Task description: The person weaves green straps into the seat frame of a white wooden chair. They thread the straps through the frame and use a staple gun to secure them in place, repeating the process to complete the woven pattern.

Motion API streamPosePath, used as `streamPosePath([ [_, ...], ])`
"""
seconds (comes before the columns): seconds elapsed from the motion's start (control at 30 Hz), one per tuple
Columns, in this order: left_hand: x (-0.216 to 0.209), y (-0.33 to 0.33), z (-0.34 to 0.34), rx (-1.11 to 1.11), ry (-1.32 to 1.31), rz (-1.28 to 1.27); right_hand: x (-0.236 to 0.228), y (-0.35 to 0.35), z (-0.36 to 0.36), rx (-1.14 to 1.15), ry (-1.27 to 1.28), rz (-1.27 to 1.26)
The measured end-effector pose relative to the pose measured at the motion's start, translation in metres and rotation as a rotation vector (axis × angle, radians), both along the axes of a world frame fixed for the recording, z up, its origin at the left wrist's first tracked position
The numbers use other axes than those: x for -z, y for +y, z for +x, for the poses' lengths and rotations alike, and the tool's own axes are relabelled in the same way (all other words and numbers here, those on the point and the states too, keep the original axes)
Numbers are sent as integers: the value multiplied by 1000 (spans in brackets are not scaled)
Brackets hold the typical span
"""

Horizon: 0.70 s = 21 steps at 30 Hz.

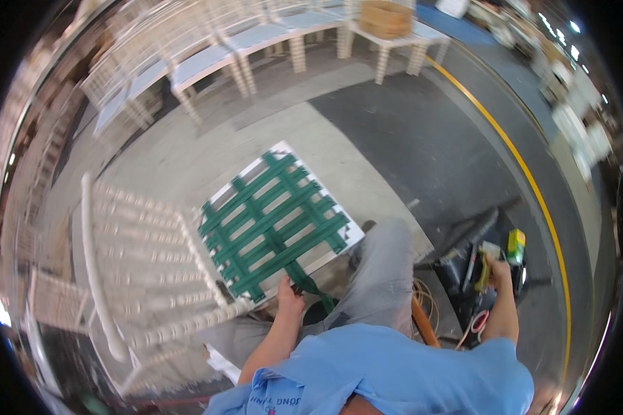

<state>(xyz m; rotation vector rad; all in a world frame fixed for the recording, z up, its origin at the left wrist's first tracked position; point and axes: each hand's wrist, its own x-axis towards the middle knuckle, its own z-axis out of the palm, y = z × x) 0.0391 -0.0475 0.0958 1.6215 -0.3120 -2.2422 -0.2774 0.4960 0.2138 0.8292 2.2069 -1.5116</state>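
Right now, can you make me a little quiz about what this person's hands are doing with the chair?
1. True or false: the left hand grips the green webbing at the edge of the white chair seat frame.
2. The right hand reaches into: A) a cardboard box, B) a dark bag of tools, C) a bucket.
3. What colour is the curved line on the floor?

Key: 1 true; 2 B; 3 yellow.
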Motion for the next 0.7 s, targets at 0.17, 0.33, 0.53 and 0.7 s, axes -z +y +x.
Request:
streamPosePath([
  [0.17,5,5,1,-86,22,-98,-35,8,-18,-376,369,975],
  [0.33,2,16,-12,30,4,-111,-51,-27,-10,-508,709,386],
  [0.53,12,39,13,219,58,-253,-62,-162,42,-729,676,112],
  [0.7,6,48,22,363,-43,-449,-36,-291,102,-1107,435,-236],
])
